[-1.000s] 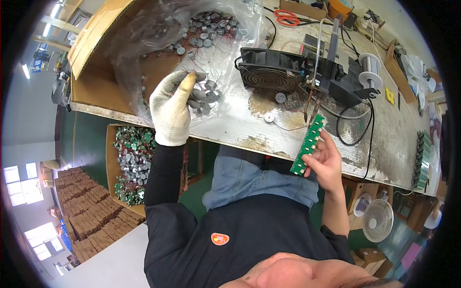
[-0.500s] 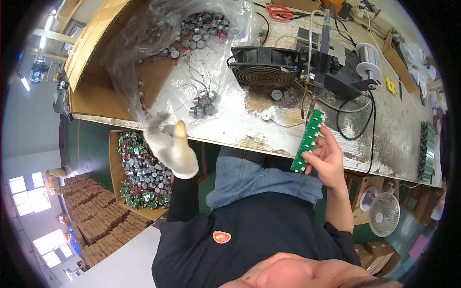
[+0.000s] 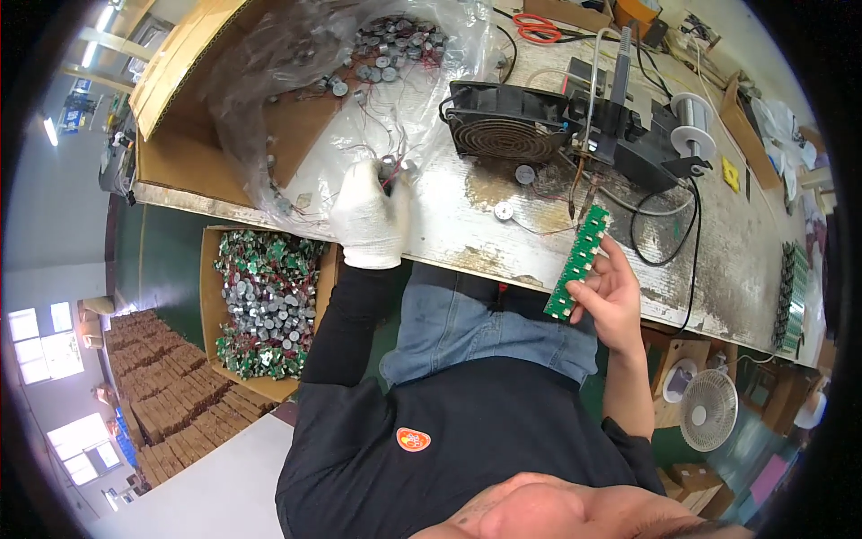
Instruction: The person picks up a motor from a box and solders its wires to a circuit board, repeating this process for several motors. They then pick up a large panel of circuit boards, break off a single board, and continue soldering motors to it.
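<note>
My left hand (image 3: 368, 220), in a white glove, is over the near edge of the bench with its fingers curled round a small cluster of round metal motors (image 3: 390, 168) with thin wires. The glove hides most of this cluster, so how many it grips cannot be told. In my bare right hand (image 3: 611, 301) is a long green circuit board strip (image 3: 579, 256), pinched at its lower end between thumb and fingers. The strip's upper end is close to the tip of the soldering device (image 3: 579, 175). Two loose motors, a white-faced one (image 3: 503, 211) and a grey one (image 3: 525, 174), lie left of the strip.
A clear plastic bag (image 3: 296, 72) with more motors spills from a cardboard box (image 3: 184, 166). Below the bench, another carton (image 3: 211, 305) holds finished-looking boards and motors. A black fan (image 3: 507, 135), solder spool (image 3: 691, 112), red-handled scissors (image 3: 536, 29) and stacked green boards (image 3: 790, 301) are around.
My left hand has moved right from beside the bag's edge onto the motor cluster, and its fingers have closed in. The right hand and the board strip have barely moved.
</note>
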`<act>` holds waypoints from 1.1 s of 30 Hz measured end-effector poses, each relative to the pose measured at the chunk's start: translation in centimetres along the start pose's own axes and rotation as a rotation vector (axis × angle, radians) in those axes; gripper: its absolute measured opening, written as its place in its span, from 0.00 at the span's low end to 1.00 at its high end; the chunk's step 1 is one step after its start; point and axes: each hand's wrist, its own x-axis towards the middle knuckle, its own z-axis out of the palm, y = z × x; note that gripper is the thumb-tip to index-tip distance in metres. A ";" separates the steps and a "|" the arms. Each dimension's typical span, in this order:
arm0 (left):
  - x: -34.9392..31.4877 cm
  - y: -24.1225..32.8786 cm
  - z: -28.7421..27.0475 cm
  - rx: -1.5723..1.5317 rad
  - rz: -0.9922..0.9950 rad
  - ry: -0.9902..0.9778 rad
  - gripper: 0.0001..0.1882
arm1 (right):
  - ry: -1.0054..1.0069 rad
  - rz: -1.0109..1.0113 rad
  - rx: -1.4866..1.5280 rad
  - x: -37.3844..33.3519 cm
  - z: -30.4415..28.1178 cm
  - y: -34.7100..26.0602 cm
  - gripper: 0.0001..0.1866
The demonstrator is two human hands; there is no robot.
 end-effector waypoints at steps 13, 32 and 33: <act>-3.6 2.7 -3.0 -0.925 -0.533 -0.278 0.27 | 0.003 0.017 0.006 0.2 -0.2 -0.1 0.39; -3.0 6.5 -2.0 -1.183 -0.681 -0.513 0.16 | 0.046 0.044 0.000 -0.1 -0.2 0.2 0.41; -3.3 7.1 -1.9 -1.176 -0.631 -0.548 0.16 | 0.050 0.050 0.001 -0.1 -0.2 0.2 0.41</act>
